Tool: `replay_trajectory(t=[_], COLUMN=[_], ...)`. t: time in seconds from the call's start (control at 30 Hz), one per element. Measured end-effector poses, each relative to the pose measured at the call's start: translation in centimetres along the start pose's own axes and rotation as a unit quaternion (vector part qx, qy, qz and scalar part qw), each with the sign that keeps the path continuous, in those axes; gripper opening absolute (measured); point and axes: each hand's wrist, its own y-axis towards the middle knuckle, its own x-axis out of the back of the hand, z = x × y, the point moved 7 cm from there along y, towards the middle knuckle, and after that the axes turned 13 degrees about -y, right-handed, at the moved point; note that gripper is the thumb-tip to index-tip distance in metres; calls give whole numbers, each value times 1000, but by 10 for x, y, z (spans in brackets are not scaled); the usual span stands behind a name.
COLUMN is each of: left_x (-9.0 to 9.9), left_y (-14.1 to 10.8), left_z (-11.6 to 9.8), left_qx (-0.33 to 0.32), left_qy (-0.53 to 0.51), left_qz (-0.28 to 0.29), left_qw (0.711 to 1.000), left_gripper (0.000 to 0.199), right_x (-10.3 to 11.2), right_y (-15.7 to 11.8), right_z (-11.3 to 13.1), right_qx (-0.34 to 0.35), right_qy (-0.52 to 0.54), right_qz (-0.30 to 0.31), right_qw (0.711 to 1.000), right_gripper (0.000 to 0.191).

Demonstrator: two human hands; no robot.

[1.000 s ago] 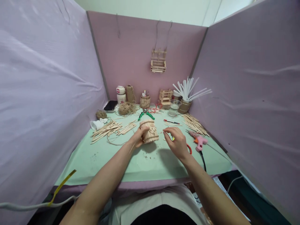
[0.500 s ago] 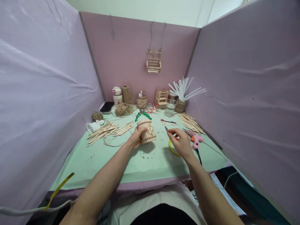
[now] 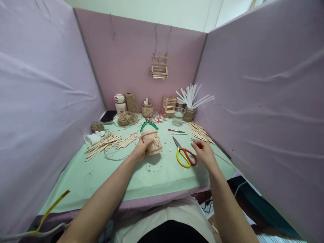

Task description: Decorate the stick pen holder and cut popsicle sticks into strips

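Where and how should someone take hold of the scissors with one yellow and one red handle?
Best guess: the yellow loop and red loop of the scissors, right hand coming in from the person's near right. The scissors lie flat on the mint-green cloth with both loops toward the person and the grey metal blades pointing away and left.

Rough wooden container [image 3: 156,145], smooth metal scissor blades [image 3: 177,142], matt cloth table cover [image 3: 111,187]

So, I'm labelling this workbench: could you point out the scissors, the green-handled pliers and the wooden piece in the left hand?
Scissors [image 3: 180,148]: head view, at the pivot.
Green-handled pliers [image 3: 148,122]: head view, near the pivot.
Wooden piece [image 3: 156,145]: head view, on its side, right of the thumb.
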Motion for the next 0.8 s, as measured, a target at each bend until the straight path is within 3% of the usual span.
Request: replay_trajectory(t=[0.17,0.27,0.43,0.7,0.8], left_x=[3,2,3,11,17], left_y=[1,0,3,19,15], left_z=[-18,-25,-28,-27,-37], left_qx=[-153,-197,-203,-165,-154], left_qy=[191,242,263,256,304], left_qz=[52,74,78,133,123], left_qw=[968,947,940,943,932], left_gripper=[76,76,79,92,103], right_x=[-62,-87,-102,-84,-74], right_y=[-14,-15,-12,-12,-17], right_z=[94,118,115,98,100], right_qx=[126,146,143,131,147], right_qy=[103,131,150,141,127], right_qz=[87,104,102,39,26], right_qw=[983,975,973,980,981], right_gripper=[19,13,15,17,15])
